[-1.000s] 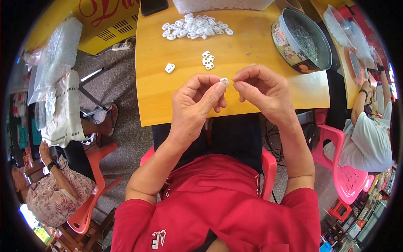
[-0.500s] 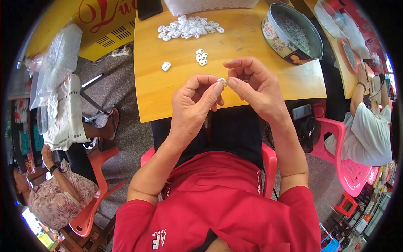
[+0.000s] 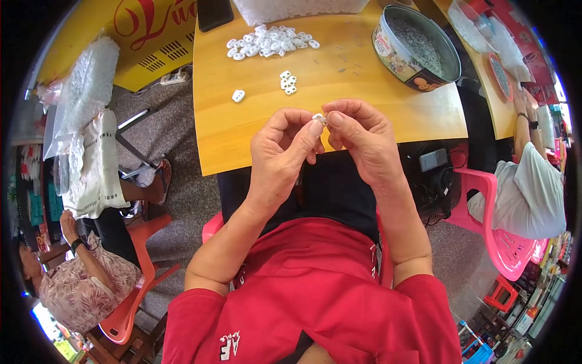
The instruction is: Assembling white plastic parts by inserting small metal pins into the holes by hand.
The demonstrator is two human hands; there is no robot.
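Between the thumb and forefinger of my left hand is a small white plastic piece with holes. My right hand meets it from the other side, thumb and forefinger pinched together at the piece's right end; whatever they grip there is too small to make out. Both hands are over the front edge of the yellow table. Beyond them lies a small cluster of white pieces with metal-lined holes. One single white piece rests to its left, and a heap of similar pieces lies farther back.
A round tin full of small metal pins stands at the back right, with a few loose pins beside it. A dark phone and a clear container of white pieces are at the far edge. People sit on both sides.
My right hand has come down and its raised forefinger has closed toward the thumb at the white piece. My left hand keeps its hold, almost still.
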